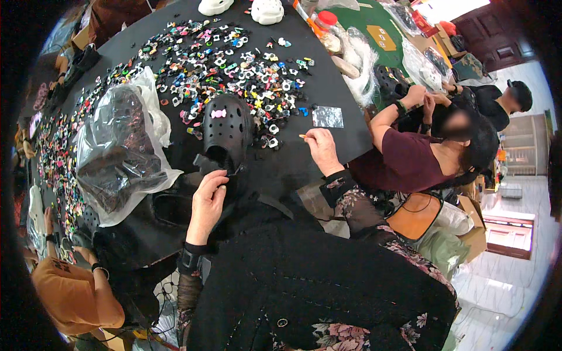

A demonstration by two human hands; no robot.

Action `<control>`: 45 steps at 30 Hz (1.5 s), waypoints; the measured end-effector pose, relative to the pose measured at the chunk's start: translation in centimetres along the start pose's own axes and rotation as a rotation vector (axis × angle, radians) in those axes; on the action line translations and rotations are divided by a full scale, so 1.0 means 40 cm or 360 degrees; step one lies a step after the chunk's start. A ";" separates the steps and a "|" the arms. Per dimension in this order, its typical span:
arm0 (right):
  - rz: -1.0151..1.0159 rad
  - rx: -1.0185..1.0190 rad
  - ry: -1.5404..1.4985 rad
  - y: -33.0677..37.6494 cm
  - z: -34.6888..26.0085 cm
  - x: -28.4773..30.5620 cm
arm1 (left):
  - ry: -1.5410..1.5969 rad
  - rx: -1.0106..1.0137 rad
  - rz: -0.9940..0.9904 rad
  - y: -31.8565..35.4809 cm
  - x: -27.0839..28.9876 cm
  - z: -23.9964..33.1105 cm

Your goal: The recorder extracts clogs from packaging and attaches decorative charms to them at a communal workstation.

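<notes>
A black clog (226, 126) with round holes lies on the dark table, its toe pointing away from me. One pink charm (219, 113), shaped like a bow or candy, sits on its upper. My left hand (208, 199) is closed at the clog's heel end, thumb and fingers together by the strap. To the right, apart from the clog, my right hand (322, 149) pinches a small orange-yellow piece (303, 136), too small to make out fully. Just beyond that hand lies a small clear plastic bag (328, 116).
Many loose coloured charms (257, 76) spread over the table. Clear plastic bags holding dark items (114, 152) stand left of the clog. White clogs (267, 10) sit at the far edge. Co-workers sit at right, in a maroon shirt (413, 151), and at left, in orange (73, 295).
</notes>
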State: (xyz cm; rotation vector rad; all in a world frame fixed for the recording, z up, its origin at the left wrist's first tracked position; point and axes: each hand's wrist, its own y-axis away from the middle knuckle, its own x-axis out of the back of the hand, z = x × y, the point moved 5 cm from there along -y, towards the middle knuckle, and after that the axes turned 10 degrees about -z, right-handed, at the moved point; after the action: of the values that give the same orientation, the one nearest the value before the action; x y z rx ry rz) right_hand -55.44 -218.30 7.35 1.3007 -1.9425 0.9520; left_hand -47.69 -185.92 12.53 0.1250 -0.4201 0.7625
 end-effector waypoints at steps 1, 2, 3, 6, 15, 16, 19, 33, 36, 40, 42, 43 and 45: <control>0.0005 -0.0019 0.0073 -0.002 0.019 0.004 | 0.0002 -0.0005 -0.0006 -0.002 -0.001 0.004; 0.0038 0.0018 0.0185 -0.004 0.032 0.008 | 0.0018 0.0026 -0.0012 -0.002 0.000 0.007; 0.0040 0.0018 0.0183 -0.015 0.030 0.009 | 0.0031 0.0062 -0.0011 -0.003 0.001 0.007; 0.0218 -0.0050 0.0069 -0.050 0.028 0.009 | 0.0044 0.0076 -0.0007 0.000 0.001 0.004; 0.0180 0.0035 -0.0138 -0.238 -0.054 -0.126 | 0.0009 0.0024 0.0020 0.001 -0.003 -0.008; 0.0190 0.0049 -0.0124 -0.250 -0.058 -0.138 | 0.0006 0.0024 0.0023 0.000 -0.001 -0.002; 0.0053 0.0063 -0.0068 -0.268 -0.060 -0.162 | 0.0136 0.0137 0.0039 0.001 -0.002 0.001; 0.0028 -0.0029 0.0013 -0.261 -0.046 -0.176 | 0.0187 0.0123 0.0046 -0.008 0.001 -0.005; 0.0049 0.0039 -0.0023 -0.261 -0.054 -0.175 | 0.0226 0.0143 0.0028 -0.002 -0.001 -0.008; 0.0109 0.0074 -0.0149 -0.232 -0.074 -0.152 | 0.0216 0.0137 0.0048 0.000 0.003 -0.009; 0.0113 0.0009 -0.0343 -0.212 -0.091 -0.135 | 0.0248 0.0188 0.0023 0.002 0.005 -0.007; 0.0111 0.0009 -0.0337 -0.202 -0.102 -0.124 | 0.0253 0.0186 0.0024 0.001 0.003 -0.011; 0.0266 0.0296 -0.0278 -0.183 -0.149 -0.084 | 0.0197 0.0103 0.0051 -0.001 0.004 -0.012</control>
State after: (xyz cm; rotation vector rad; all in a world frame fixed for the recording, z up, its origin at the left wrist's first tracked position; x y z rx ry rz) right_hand -46.89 -213.58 9.67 1.3810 -2.1664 1.1581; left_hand -47.41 -185.70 12.16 0.1312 -0.2807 0.8112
